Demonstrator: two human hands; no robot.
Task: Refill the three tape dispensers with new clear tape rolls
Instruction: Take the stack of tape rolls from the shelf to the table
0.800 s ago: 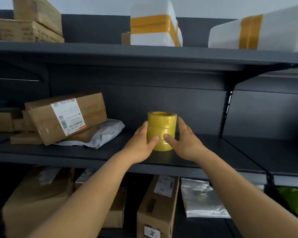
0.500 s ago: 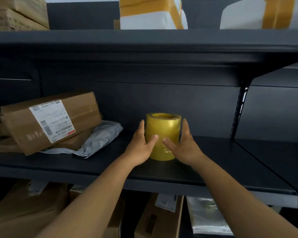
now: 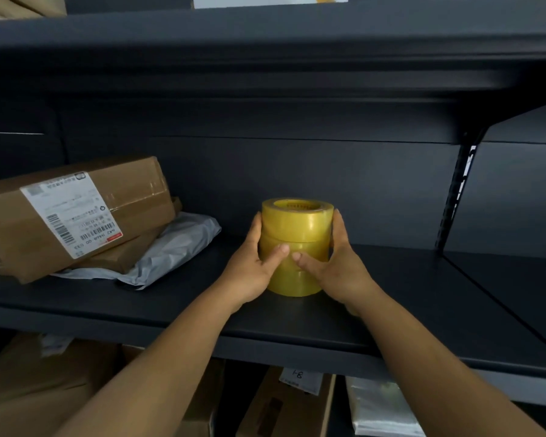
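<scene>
Head view: the left hand point(image 3: 252, 269) and the right hand point(image 3: 338, 269) each curl round opposite sides of a stack of yellowish tape rolls point(image 3: 297, 241), thumbs meeting across its front and fingers wrapped behind. The stack stands upright between the two palms on the dark shelf point(image 3: 391, 310). To the left lie a labelled cardboard box point(image 3: 76, 212) and a grey mailer bag point(image 3: 171, 247) beneath it.
</scene>
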